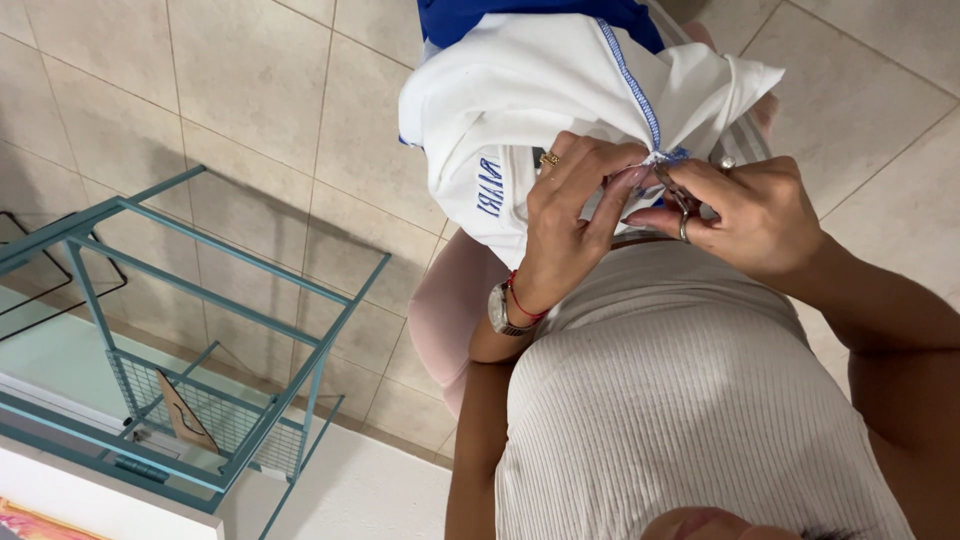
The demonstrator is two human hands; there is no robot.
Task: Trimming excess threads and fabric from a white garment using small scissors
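Head view, looking down: left hand [565, 225], fingers curled, pinches one white garment [520, 90] with blue stitching at its seam, held above the lap; right hand [745, 215], partly closed, grips one pair of small metal scissors [680, 195] at that seam. Beige tiled floor [230, 90] lies below, one teal metal rack [200, 340] stands at left.

The 2 hands are raised before the chest, left hand [567, 215] and right hand [745, 212] pinched together, fingertips touching.

Beige tiled floor [250, 90] under teal wire shelf [200, 300], perhaps a pink stool [450, 310].
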